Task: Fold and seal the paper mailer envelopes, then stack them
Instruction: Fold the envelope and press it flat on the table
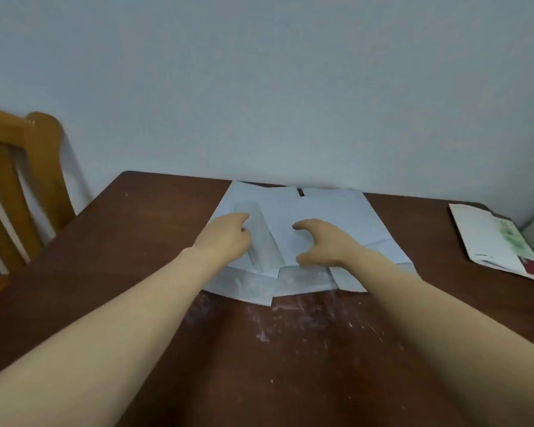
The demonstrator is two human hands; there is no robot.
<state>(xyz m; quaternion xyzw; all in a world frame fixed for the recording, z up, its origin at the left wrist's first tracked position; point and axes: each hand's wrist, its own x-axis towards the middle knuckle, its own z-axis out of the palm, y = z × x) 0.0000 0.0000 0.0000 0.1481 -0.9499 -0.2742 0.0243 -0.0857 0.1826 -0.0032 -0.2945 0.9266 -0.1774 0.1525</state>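
Observation:
Several white paper mailer envelopes lie overlapping in a loose pile at the far middle of the dark wooden table. One envelope shows a grey folded flap strip running front to back. My left hand rests on the pile's left side, its fingertips touching that strip. My right hand hovers over the pile's middle with thumb and fingers spread in a curved claw, nothing between them. Whether it touches the paper is unclear.
A printed sheet or booklet with green and red marks lies at the table's right edge. A wooden chair stands at the left. The wall runs directly behind the table. White smears mark the near tabletop.

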